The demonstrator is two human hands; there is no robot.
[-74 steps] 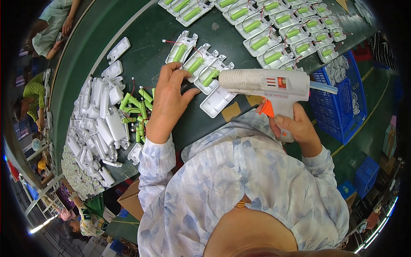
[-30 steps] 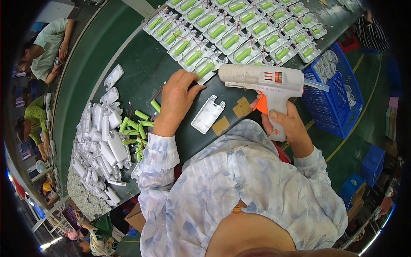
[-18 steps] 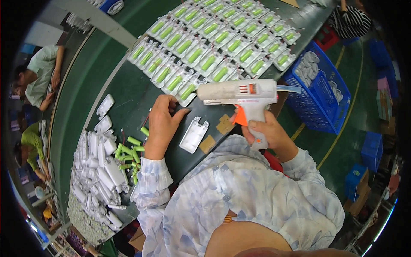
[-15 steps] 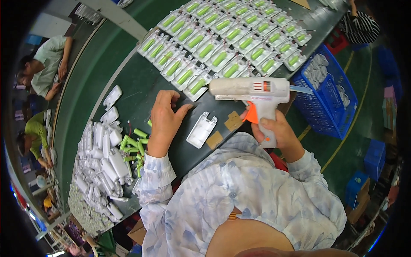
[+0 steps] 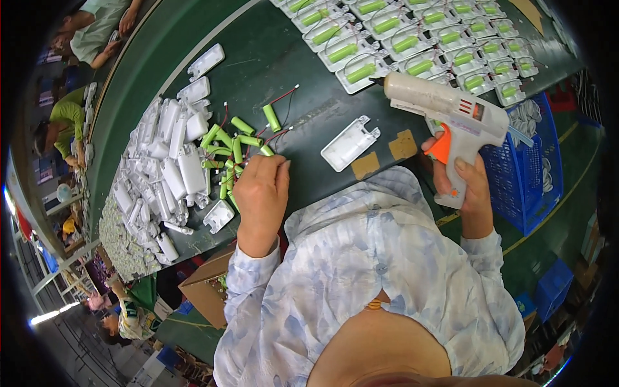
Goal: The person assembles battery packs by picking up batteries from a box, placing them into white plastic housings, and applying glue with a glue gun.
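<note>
My right hand (image 5: 474,184) is wrapped round the handle of a white hot glue gun (image 5: 445,103) with an orange trigger, its nozzle pointing left over the table. At the near edge of a pile of green batteries (image 5: 222,137), my left hand (image 5: 260,200) has its fingers closed on a green battery (image 5: 266,150), whose end shows at the fingertips. Between my hands lies an open white plastic casing (image 5: 350,143), with nothing in it. Two brown cardboard pieces (image 5: 403,146) lie to its right and near side.
White casings (image 5: 171,174) are heaped at the left. Rows of casings with green batteries and wires (image 5: 406,44) cover the far right of the dark green table (image 5: 290,58). A blue crate (image 5: 516,184) stands beyond the table's right edge. Other people sit at the far left.
My left hand has moved from beside the single casing to the battery pile and closed on a battery. The glue gun has tilted nose-up. The whole view has shifted.
</note>
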